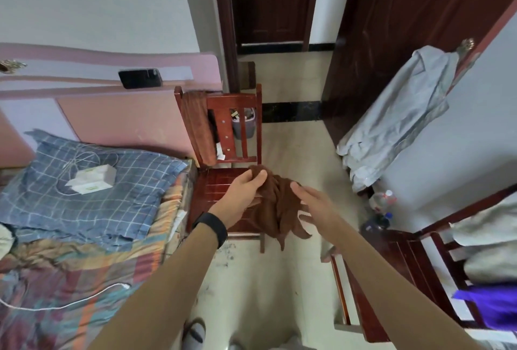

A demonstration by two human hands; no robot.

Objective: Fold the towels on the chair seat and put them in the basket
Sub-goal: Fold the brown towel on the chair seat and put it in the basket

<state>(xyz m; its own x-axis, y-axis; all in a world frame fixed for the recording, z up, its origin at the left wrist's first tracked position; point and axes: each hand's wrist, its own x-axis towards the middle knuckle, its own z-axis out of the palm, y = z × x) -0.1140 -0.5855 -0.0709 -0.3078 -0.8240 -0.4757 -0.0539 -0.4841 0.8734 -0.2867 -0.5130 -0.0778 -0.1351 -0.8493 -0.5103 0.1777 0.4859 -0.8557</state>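
Observation:
A crumpled brown towel point(275, 204) hangs bunched above the red wooden chair seat point(212, 184). My left hand point(242, 195) pinches its top edge, fingers curled into the cloth. Just right of the towel is my right hand point(310, 204), fingers spread and relaxed, beside the hanging folds; whether it touches them I cannot tell. A second brown towel point(197, 125) is draped over the left side of the chair back point(237, 103). No basket is in view.
A bed with a blue checked pillow point(92, 181) and a tissue pack point(93, 179) lies at the left. A second wooden chair point(391, 279) stands at the lower right. Grey clothing point(397, 120) hangs from an open door. Bottles point(380, 204) stand on the floor.

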